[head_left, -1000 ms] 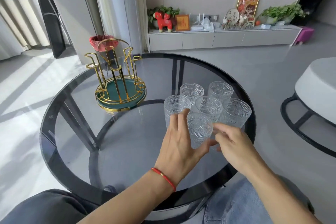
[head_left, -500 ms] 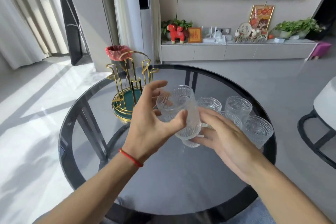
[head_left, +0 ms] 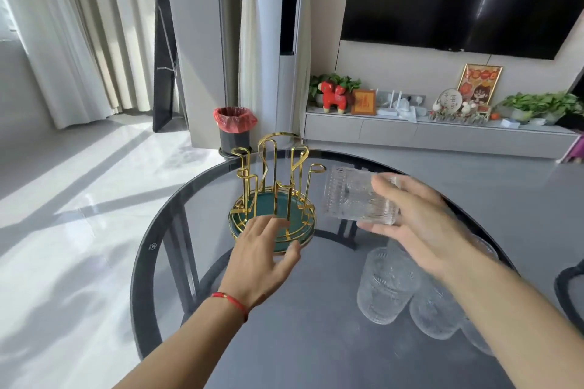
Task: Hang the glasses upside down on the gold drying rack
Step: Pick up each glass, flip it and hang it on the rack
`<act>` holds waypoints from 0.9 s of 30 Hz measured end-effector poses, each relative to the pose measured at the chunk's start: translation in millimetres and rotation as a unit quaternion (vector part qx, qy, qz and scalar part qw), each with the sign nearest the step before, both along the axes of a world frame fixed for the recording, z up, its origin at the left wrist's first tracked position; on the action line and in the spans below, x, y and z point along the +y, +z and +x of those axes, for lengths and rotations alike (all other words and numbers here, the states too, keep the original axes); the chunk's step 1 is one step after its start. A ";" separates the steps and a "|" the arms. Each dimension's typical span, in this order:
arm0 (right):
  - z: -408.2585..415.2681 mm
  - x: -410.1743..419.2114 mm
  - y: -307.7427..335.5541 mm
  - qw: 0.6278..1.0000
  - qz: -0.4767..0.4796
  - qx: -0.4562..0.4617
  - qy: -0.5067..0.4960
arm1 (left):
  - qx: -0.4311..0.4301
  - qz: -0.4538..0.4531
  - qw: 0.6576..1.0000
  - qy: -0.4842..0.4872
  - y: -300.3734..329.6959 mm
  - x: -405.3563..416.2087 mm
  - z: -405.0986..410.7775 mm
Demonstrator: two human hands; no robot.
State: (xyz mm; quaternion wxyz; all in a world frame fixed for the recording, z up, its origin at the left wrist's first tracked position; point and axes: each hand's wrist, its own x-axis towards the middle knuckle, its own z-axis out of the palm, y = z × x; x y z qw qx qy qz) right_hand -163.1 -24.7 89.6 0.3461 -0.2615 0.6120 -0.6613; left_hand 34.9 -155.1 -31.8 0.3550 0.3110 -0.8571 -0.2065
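The gold drying rack, wire prongs on a green round base, stands at the table's far left. My right hand grips a clear embossed glass, held on its side just right of the rack, level with the prongs. My left hand is open, fingers spread, resting at the near rim of the rack's base with nothing in it. Several other glasses stand upright on the table at the right, partly hidden by my right forearm.
The round dark glass table has a black rim. A bin with a red bag stands on the floor behind the rack. A low cabinet with ornaments and a wall TV are beyond. A dark chair frame shows at the right edge.
My left hand let go of the glass and moved to the rack's base. My right hand took the glass alone, tipped it sideways and carried it toward the rack.
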 end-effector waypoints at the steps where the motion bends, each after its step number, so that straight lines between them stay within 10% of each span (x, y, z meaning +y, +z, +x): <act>1: -4.1 -4.1 9.4 0.999 0.000 0.051 -0.017 | -0.040 -0.032 0.998 0.028 -8.4 -7.0 1.3; 8: -29.3 -84.7 47.9 0.951 0.011 0.295 -0.092 | -0.175 -0.061 0.980 0.071 -50.0 -24.4 -6.4; 27: 10.2 -260.8 63.5 0.874 0.112 0.466 0.083 | -0.187 -0.035 0.979 0.070 -54.1 -28.6 -10.5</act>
